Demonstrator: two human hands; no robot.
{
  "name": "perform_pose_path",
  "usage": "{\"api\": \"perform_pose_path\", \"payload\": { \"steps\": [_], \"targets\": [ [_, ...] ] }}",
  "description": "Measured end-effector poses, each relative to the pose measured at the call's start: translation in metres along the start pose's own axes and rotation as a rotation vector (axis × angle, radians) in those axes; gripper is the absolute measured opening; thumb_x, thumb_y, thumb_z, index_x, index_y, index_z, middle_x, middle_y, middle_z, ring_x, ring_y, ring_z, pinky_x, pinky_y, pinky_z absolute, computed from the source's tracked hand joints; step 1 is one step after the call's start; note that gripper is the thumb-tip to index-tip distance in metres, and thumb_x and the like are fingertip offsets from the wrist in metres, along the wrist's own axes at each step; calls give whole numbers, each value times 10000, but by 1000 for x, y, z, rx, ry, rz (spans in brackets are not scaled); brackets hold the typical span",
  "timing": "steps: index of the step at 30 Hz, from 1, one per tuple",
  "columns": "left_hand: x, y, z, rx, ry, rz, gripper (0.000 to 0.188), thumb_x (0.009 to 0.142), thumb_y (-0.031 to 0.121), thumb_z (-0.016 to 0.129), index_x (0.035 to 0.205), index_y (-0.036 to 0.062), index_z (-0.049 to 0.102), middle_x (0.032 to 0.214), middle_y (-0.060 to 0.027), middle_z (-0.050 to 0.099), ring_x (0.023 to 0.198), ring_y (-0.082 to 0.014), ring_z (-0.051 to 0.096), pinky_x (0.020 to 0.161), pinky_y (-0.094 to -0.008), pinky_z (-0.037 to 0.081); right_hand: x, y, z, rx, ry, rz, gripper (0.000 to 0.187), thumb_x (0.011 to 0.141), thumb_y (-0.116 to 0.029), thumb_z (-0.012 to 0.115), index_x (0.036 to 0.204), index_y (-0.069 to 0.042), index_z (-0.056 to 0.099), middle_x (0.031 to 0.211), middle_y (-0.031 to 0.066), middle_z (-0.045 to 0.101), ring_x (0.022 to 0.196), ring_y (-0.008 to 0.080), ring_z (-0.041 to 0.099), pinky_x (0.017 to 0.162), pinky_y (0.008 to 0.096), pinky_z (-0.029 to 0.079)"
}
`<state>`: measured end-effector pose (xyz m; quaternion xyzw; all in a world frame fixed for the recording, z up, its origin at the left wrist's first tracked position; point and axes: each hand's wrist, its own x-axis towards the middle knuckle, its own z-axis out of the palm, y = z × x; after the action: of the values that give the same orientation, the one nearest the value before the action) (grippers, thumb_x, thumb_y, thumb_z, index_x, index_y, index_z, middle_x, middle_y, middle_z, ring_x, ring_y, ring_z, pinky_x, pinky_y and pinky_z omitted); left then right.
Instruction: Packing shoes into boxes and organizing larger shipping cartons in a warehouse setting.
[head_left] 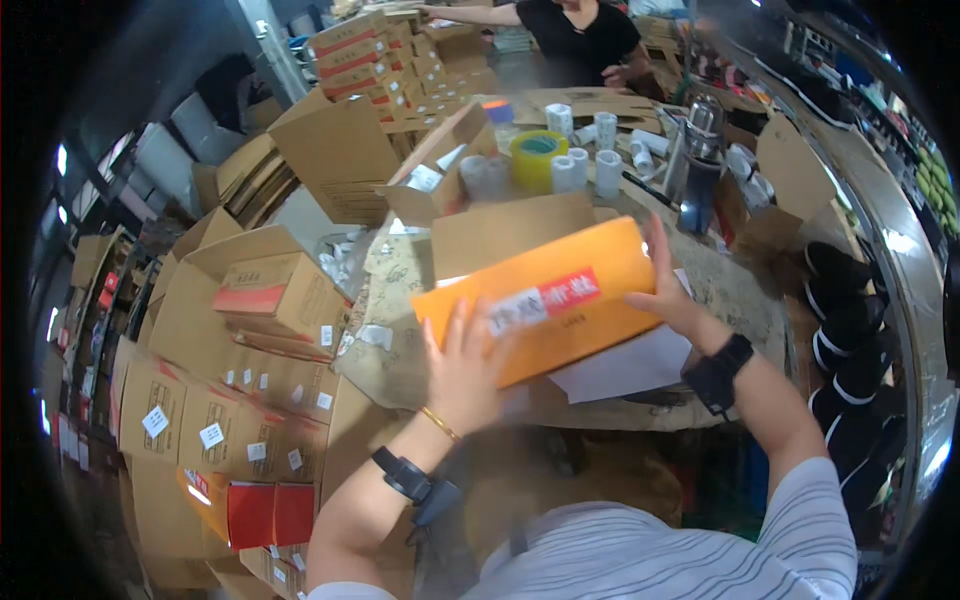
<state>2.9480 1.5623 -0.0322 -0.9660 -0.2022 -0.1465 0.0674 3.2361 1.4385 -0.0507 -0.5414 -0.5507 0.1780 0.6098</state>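
Observation:
An orange box (590,335) with a red and white printed band is held tilted above the table, its right end higher than its left. My left hand (468,350) lies against its near left side, the fingers spread over the front face and slightly blurred. At the right end my right hand (668,285) grips the box, thumb on the front and fingers up along the end. Behind it stands a brown cardboard flap (500,232). A white paper sheet (630,368) lies beneath the box on the covered table (740,310).
Left of the table, a large open carton (200,300) holds several labelled brown boxes. Yellow tape (538,160), white label rolls (608,172) and a steel flask (700,165) stand at the table's back. Across from me is a person in black (580,40). Dark shoes (850,340) line the right.

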Motion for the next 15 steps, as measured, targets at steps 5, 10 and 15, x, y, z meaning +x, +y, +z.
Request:
{"api": "perform_pose_path", "payload": {
  "steps": [5,10,15],
  "targets": [
    [-56,0,16,29,411,92,840,593,352,796,1329,270,400,1444,-251,76,1278,-466,208,1000,-649,146,-45,13,-29,407,-204,520,704,701,-37,682,1321,-35,349,1243,66,492,1122,180,490,934,314,425],
    [-128,42,14,-1397,864,-669,1477,469,270,903,1368,78,-253,1469,-174,-81,1359,-256,19,1085,-415,136,-77,-16,68,778,-209,404,705,680,-167,727,1284,-26,393,1213,80,521,1080,201,530,895,345,469],
    [-239,48,-15,-1375,477,-389,959,725,541,615,1401,35,160,1413,-131,277,1274,-243,296,1062,-402,213,-130,-40,240,895,-705,230,1010,636,-358,819,1387,-23,233,1402,79,316,1288,211,295,1046,378,272]
  ]
}}
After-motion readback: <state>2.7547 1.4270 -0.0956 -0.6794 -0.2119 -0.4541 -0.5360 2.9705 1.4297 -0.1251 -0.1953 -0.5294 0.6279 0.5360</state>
